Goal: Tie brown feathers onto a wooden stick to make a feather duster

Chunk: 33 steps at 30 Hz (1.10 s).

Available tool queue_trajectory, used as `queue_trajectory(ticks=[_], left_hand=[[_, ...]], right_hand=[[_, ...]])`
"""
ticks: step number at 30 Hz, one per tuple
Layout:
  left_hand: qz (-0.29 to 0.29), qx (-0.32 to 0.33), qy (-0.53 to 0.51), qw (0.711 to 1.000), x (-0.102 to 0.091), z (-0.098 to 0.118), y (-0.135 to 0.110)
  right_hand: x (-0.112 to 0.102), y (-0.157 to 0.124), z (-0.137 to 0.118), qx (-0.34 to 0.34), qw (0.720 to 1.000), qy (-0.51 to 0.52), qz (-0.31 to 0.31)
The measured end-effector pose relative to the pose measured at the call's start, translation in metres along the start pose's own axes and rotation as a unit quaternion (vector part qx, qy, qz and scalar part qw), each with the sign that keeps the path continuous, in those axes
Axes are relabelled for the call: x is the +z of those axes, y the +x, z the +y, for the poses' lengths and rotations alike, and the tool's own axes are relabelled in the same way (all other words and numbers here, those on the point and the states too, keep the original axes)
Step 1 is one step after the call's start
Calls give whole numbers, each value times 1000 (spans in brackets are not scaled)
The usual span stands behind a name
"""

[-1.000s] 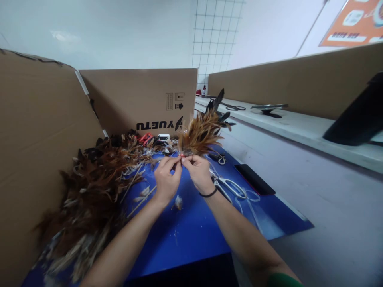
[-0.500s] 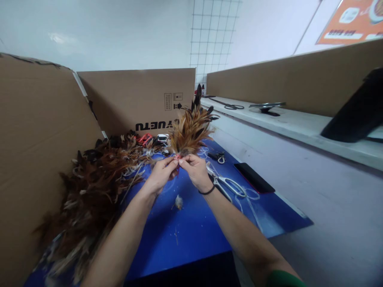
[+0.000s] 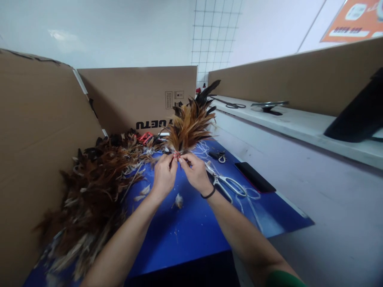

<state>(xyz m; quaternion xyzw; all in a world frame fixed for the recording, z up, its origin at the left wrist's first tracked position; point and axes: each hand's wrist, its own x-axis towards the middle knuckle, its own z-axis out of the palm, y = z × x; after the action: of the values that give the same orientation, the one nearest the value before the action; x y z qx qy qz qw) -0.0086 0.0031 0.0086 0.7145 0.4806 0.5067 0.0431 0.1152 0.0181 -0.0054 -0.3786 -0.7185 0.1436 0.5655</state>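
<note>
A bunch of brown and black feathers point(image 3: 188, 123) stands upright in front of me, its base bound with something red. My left hand point(image 3: 164, 171) pinches this red base from the left. Thumb and fingertips of my right hand point(image 3: 194, 171) close on the same base from the right, so both hands meet there. Below them a small grey feather tuft point(image 3: 178, 201) lies on the blue table surface point(image 3: 185, 231). Silver scissors point(image 3: 229, 185) rest just right of my right wrist, which wears a black band.
A large heap of loose feathers point(image 3: 98, 179) covers the left side, against a cardboard wall point(image 3: 38, 131). To the right lie a black phone point(image 3: 254, 177) and clear string point(image 3: 254, 211). A white ledge point(image 3: 299, 123) holds dark scissors point(image 3: 235, 105) and a black object point(image 3: 356, 115).
The feather bunch has turned slightly, its black tips now leaning right. My left hand has rotated more upright around the base. Pale feathers beside my left wrist are now uncovered.
</note>
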Motion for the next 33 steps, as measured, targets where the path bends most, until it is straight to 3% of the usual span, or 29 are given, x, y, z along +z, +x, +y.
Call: queue_trajectory(ticks=[5, 9, 15, 21, 28, 33], left_hand=[[-2, -18, -42, 999, 3, -5, 1], [-29, -89, -130, 987, 4, -9, 1], [-101, -186, -311, 926, 2, -9, 2], [-129, -253, -409, 867, -4, 2, 6], [-181, -276, -454, 828, -9, 3, 6], [-193, -258, -448, 834, -7, -2, 6]], right_hand=[[-3, 1, -4, 3, 1000, 12, -2], [-5, 3, -3, -8, 1000, 14, -17], [-6, 5, 3, -48, 999, 5, -12], [-5, 7, 11, -84, 996, 14, 4], [-2, 8, 19, -125, 992, 15, 22], [-2, 8, 22, -124, 992, -8, 12]])
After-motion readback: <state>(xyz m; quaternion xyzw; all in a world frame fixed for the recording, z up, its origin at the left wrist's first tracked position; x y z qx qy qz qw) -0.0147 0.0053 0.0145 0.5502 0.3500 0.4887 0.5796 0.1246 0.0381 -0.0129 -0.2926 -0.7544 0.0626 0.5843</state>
